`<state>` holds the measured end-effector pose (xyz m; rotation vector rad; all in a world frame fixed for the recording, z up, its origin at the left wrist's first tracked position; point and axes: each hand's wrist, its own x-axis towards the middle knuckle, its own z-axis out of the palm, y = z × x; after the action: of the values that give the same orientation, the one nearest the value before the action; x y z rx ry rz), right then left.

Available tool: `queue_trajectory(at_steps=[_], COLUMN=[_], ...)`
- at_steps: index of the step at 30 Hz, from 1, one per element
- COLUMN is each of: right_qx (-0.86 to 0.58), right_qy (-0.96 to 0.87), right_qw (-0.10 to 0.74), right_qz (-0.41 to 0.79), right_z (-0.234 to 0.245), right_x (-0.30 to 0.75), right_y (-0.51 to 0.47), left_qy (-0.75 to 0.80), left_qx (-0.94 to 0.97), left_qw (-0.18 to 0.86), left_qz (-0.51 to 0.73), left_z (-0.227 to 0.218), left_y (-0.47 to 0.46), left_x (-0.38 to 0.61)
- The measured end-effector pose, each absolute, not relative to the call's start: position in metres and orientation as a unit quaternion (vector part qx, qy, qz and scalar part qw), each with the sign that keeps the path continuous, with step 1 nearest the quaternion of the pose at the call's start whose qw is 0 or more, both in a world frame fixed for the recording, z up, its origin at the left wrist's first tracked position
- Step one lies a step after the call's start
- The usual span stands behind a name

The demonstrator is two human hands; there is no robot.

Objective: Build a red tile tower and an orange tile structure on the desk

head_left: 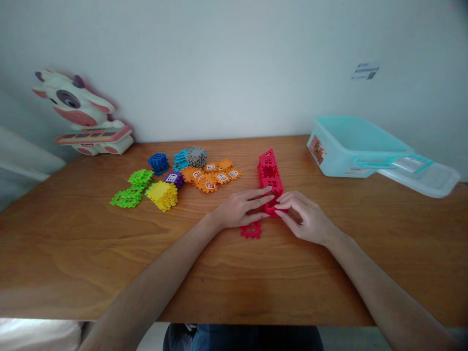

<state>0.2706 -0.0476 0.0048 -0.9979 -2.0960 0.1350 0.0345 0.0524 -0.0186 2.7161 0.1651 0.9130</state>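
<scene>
A long, box-like structure of red interlocking plastic tiles [268, 170] lies on the table, pointing away from me. Against its left side, near the close end, my left hand [239, 207] rests with fingers stretched out and apart. My right hand [305, 217] pinches the near right end between thumb and fingertips, which partly hide that end. A loose red tile with a toothed edge [251, 230] lies flat just below my left hand, its far part covered by the hand.
On the left lie green [127, 196], yellow [163, 196], dark blue [158, 164], purple [174, 179], grey [196, 157], light blue [180, 159] and orange tiles [210, 176]. A turquoise bin [338, 158] with its lid [420, 178] stands back right; a cow keyboard toy [91, 117] stands back left.
</scene>
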Motion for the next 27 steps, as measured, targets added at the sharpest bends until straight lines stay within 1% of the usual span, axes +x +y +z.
queue_trajectory(at_steps=[13, 15, 19, 23, 27], right_qx=[-0.414, -0.421, -0.45, -0.493, -0.473], right_qy=[-0.811, -0.796, -0.731, -0.686, -0.658], right_qw=[0.409, 0.429, 0.5, 0.517, 0.557], right_qz=[0.059, 0.078, 0.114, 0.138, 0.181], right_z=[0.006, 0.0062, 0.0071, 0.0113, 0.0114], right_x=[0.2687, 0.2684, 0.2695, 0.2735, 0.2778], right_y=[-0.0475, -0.0485, -0.0499, -0.0477, -0.0439], left_qy=[0.052, 0.056, 0.06, 0.066, 0.069], left_qx=[0.938, 0.939, 0.939, 0.938, 0.939], left_qw=[0.153, 0.156, 0.154, 0.155, 0.154], left_qz=[0.306, 0.301, 0.302, 0.304, 0.299], left_z=[-0.0199, -0.0194, -0.0194, -0.0191, -0.0178], left_y=[0.0531, 0.053, 0.053, 0.0526, 0.052], left_x=[0.0332, 0.033, 0.0333, 0.0337, 0.0332])
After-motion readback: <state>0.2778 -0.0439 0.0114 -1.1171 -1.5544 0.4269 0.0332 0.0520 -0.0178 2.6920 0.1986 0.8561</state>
